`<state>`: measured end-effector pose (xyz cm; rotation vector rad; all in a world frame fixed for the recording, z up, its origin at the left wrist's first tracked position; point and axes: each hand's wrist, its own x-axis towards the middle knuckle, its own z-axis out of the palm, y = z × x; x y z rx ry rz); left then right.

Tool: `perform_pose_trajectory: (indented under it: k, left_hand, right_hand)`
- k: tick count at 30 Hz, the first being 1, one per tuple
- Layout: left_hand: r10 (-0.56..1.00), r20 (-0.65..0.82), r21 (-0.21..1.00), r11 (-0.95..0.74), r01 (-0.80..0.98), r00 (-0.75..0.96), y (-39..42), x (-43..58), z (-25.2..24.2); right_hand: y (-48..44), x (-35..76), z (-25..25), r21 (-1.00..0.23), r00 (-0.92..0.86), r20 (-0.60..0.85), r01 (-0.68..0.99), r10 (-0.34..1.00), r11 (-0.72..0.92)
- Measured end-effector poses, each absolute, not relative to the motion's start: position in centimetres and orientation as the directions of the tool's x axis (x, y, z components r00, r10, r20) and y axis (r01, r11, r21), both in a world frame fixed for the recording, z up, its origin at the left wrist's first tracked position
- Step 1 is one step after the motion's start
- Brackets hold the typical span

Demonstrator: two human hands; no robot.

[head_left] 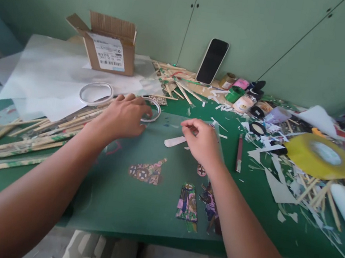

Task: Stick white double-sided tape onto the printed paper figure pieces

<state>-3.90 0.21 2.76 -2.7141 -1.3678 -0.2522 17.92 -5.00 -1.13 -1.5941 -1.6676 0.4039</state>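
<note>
My left hand (125, 115) reaches over the bundle of sticks with its fingers apart. Its fingertips are at a silvery ring (154, 112); whether they touch it I cannot tell. A second such ring (96, 94) lies to the left. With fingers curled and thumb and fingertips together, my right hand (201, 140) hovers above a pale flat strip (174, 141); anything in the pinch is too small to make out. Nearer me on a clear sheet (108, 206) lie a patterned cut-out figure piece (146, 171), a green and pink one (188, 203) and a dark purple one (209, 202), partly behind my right forearm.
A cutter knife (239, 152) lies right of my right hand. Farther right are a yellow tape roll (320, 157), paper scraps and paint jars (244, 103). Thin sticks (42, 143) cover the left side. An open cardboard box (112, 52) and a leaning phone (213, 61) stand behind.
</note>
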Motion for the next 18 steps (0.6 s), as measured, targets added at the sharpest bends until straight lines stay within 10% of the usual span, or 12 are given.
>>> perform_pose_trajectory:
  k: [5,13,18]
  left_hand:
    - [0.803,0.194,0.029,-0.579,0.814,0.564,0.7,-3.7,2.4]
    - [0.668,0.304,0.556,-0.703,0.443,0.679,-1.3,-1.1,1.7]
    - [0.666,0.238,0.585,-0.679,0.444,0.707,-1.5,-0.7,1.0]
  right_hand:
    - [-5.3,16.7,-1.3,-0.709,0.01,0.399,0.638,0.917,0.301]
    - [-5.3,16.7,-1.3,-0.716,0.023,0.567,0.508,0.823,0.479]
    - [-5.5,16.6,-0.8,-0.654,0.018,0.649,0.523,0.761,0.546]
